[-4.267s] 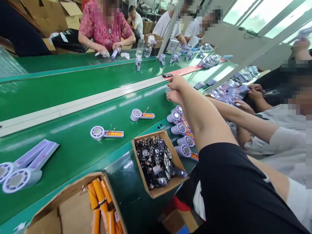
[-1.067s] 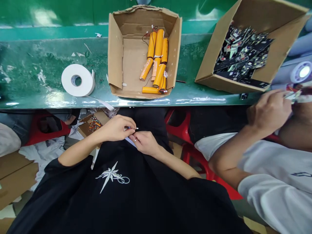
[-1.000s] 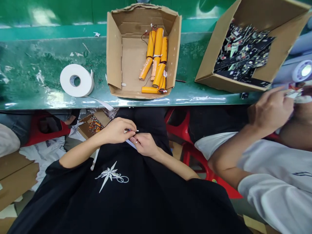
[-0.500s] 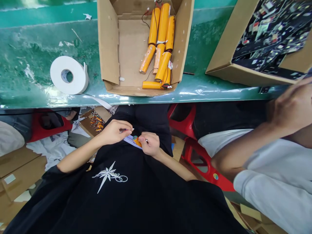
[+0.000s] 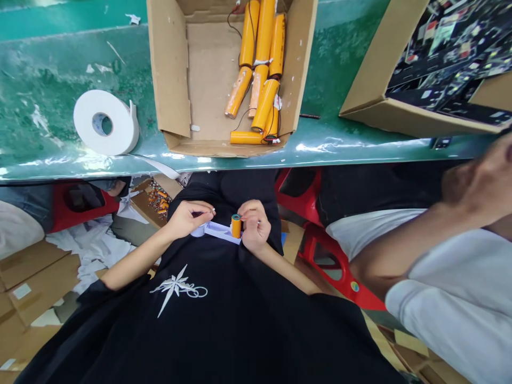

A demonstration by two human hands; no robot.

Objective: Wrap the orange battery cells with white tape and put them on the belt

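Note:
Over my lap, my left hand [image 5: 191,217] pinches something small and white at its fingertips, too small to name. My right hand [image 5: 255,226] has its fingers closed beside a short orange cylinder [image 5: 236,228] with a greenish top end, and the thumb and fingers meet at its upper edge. The cylinder stands upright. Beneath it, between my hands, lies a pale lilac plastic piece [image 5: 219,230], partly covered by the cylinder and my right hand.
On the green table [image 5: 48,69] are a tape roll [image 5: 86,121], a cardboard box [image 5: 172,80] of orange cylinders and another box [image 5: 362,88] of black parts. A person's arm [image 5: 404,240] is at the right, near a red stool [image 5: 360,293].
The orange cylinder has gone from tilted inside my right hand to upright at its fingertips. My right hand has shifted slightly right, uncovering more of the lilac piece. The view has shifted slightly.

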